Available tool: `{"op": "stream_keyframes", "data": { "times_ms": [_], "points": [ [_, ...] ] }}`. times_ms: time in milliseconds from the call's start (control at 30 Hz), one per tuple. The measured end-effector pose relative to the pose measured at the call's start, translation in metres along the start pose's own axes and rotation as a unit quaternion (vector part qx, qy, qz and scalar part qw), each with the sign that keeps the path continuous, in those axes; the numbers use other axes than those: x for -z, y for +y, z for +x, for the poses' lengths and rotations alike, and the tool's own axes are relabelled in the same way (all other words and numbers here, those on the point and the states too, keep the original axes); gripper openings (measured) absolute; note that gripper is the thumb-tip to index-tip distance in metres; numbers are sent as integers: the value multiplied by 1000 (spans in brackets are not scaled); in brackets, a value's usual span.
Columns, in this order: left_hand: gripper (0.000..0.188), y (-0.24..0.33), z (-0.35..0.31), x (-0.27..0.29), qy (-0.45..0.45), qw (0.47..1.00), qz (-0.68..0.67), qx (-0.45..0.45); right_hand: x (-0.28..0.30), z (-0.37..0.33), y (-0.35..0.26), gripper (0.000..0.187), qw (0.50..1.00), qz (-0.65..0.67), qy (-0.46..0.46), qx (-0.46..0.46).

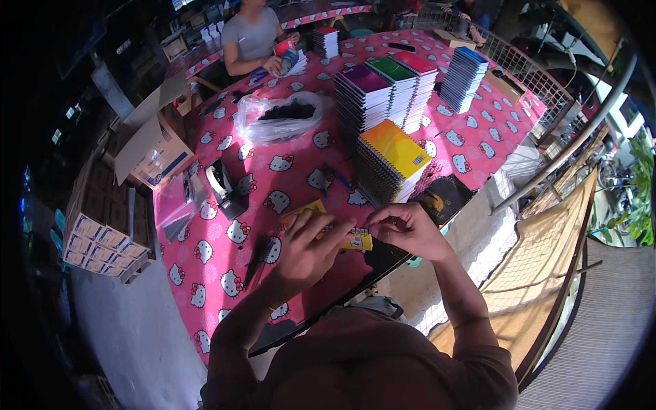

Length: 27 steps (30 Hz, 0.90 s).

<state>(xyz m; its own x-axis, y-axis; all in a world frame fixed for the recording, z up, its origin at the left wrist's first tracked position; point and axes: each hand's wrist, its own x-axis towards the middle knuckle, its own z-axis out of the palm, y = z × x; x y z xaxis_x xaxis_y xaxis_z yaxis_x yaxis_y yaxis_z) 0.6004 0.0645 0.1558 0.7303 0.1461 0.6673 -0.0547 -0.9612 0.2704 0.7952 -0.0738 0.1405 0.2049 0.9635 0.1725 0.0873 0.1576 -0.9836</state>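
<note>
Frame centre: my left grip (320, 240) is spread over the yellow notebook (360, 242); right grip (378, 222) curled, can't tell if pinching. Uneven pressure could skew it.

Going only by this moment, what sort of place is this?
Probably a small, partly open-air notebook workshop: stacks of spiral notebooks stand on a large pink-covered table, cartons are piled at the left, and green plants show at the right.
</note>
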Motion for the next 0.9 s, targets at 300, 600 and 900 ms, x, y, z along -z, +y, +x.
{"op": "stream_keyframes", "data": {
  "times_ms": [300, 600, 900],
  "points": [
    [29, 3, 33, -19, -29, 998, -8, -56, 27, 6, -27, 16, 978, -188, -6, 89],
    [21, 51, 114, -11, 73, 961, -218, 155, 26, 11, -71, 57, 955, -129, 160, 213],
    [27, -58, 168, -80, -1, 978, -137, 160, 139, 107, -16, 58, 982, -178, 42, 51]
  ]
}}
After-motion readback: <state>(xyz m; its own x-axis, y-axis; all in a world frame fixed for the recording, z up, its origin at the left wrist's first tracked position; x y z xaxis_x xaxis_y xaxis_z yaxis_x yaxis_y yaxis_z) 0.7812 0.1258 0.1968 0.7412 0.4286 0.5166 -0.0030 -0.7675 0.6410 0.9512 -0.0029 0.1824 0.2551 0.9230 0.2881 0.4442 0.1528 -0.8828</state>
